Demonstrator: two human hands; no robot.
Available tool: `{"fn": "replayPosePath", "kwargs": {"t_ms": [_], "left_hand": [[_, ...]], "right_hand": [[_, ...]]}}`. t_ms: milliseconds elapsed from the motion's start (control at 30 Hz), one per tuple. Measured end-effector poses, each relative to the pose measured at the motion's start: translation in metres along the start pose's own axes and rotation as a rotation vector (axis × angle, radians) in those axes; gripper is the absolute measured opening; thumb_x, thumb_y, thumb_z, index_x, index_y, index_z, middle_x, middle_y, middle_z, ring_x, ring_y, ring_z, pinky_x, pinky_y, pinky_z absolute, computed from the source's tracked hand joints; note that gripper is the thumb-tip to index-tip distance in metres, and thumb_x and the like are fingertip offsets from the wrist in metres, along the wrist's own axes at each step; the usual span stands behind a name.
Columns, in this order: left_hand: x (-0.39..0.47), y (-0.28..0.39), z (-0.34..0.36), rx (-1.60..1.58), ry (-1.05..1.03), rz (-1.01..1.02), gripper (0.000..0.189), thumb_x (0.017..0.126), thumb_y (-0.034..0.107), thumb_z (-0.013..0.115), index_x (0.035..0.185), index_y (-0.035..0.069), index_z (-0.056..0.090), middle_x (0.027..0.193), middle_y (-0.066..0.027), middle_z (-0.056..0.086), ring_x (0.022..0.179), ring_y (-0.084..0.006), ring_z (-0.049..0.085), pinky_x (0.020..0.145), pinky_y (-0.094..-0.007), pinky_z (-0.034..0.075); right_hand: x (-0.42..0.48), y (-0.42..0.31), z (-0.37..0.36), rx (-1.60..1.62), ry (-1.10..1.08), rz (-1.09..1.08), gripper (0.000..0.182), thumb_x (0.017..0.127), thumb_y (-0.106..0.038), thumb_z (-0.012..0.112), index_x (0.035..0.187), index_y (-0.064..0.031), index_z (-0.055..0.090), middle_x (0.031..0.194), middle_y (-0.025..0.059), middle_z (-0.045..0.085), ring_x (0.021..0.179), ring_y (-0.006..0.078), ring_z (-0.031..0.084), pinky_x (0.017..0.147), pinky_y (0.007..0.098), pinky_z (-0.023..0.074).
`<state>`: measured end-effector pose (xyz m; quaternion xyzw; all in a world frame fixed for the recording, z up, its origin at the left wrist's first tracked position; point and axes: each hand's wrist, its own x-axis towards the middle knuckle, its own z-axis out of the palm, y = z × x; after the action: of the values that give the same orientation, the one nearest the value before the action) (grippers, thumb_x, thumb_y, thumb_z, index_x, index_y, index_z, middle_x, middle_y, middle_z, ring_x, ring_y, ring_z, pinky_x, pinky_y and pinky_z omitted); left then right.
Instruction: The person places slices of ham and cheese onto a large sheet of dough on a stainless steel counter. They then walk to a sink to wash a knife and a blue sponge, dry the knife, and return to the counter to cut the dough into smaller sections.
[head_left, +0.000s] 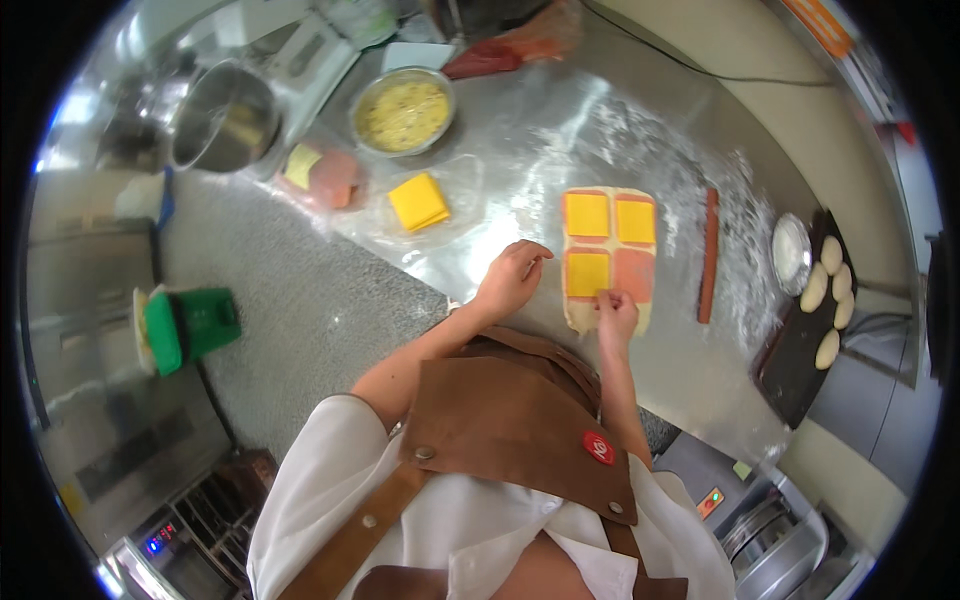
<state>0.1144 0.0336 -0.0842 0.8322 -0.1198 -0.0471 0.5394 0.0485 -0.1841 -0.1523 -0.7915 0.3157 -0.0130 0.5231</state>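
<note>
A rectangular sheet of dough (588, 313) lies on the steel table, covered with pink ham slices (634, 274) in two columns. Yellow cheese slices rest on three of the ham pieces: far left (587, 215), far right (635, 220) and near left (587, 274). The near-right ham is bare. My right hand (618, 313) is over the dough's near edge, its fingertips pinching the near-left cheese slice at its lower right corner. Just left of the dough hovers my left hand (516, 274), holding nothing, fingers loosely bent. A small stack of cheese slices (418, 202) sits on clear plastic farther left.
A rolling pin (708, 255) lies right of the dough, with scattered flour around. Beyond it are a bowl of white powder (791, 253) and a dark tray (787, 367) bearing several dough pieces. Toward the back left stand a film-covered bowl of yellow filling (403, 112) and packaged ham (334, 178).
</note>
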Motion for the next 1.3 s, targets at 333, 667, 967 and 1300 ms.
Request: {"fn": "replayPosePath", "kwargs": {"t_ms": [333,667,967,1300], "left_hand": [[-0.007,-0.078,-0.147,0.570,0.533,-0.002,0.052,0.069,0.003,0.072,0.117,0.003,0.053,0.113,-0.0135,0.056,0.110,-0.0339,0.049,0.097,-0.0427,0.039],[-0.004,-0.112,-0.167,0.440,0.429,-0.147,0.078,0.059,0.013,0.083,0.126,-0.001,0.046,0.120,-0.0221,0.046,0.110,-0.0396,0.047,0.097,-0.0426,0.041],[-0.004,-0.121,-0.180,0.349,0.370,-0.113,0.078,0.056,0.012,0.084,0.123,-0.002,0.046,0.119,-0.0221,0.046,0.110,-0.0397,0.047,0.095,-0.0432,0.042],[0.000,-0.124,-0.190,0.306,0.332,-0.073,0.077,0.056,0.010,0.084,0.122,-0.001,0.046,0.118,-0.0207,0.045,0.110,-0.0394,0.046,0.095,-0.0438,0.041]], "right_hand": [[-0.045,-0.135,0.106,0.090,-0.474,-0.501,0.010,0.087,-0.007,0.061,0.096,-0.0021,0.061,0.082,0.0097,0.065,0.076,0.0182,0.064,0.069,0.0294,0.0500],[0.003,-0.172,0.253,-0.337,-0.564,-0.750,0.031,0.085,-0.007,0.057,0.115,-0.0001,0.057,0.108,0.0180,0.059,0.092,0.0296,0.062,0.081,0.0372,0.0509],[0.022,-0.168,0.291,-0.353,-0.569,-0.689,0.031,0.083,-0.005,0.051,0.112,-0.0043,0.061,0.115,0.0194,0.056,0.106,0.0377,0.055,0.092,0.0417,0.0465],[-0.004,-0.193,0.289,-0.417,-0.484,-0.754,0.029,0.081,0.000,0.050,0.107,-0.0044,0.062,0.108,0.0162,0.057,0.102,0.0359,0.056,0.089,0.0427,0.0463]]}}
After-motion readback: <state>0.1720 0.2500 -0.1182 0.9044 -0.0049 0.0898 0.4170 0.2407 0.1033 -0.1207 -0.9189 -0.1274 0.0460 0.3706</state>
